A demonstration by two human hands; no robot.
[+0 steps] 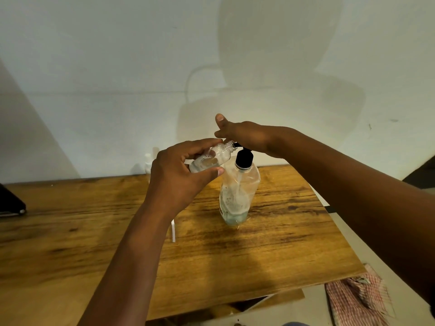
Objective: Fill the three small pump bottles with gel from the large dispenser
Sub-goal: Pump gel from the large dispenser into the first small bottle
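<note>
Left hand [175, 178]: grips small pump bottle [210, 158], tilted, mouth at the black nozzle. Right hand [244, 135]: flat, pressing pump of large dispenser [237, 191], upright on wooden table [94, 231].

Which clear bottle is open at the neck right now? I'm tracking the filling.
The small clear glass bottle, tilted in the left hand; the large clear plastic dispenser on the table keeps its black pump.

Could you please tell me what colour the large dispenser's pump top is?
Black pump top, clearest in the head view.
</note>
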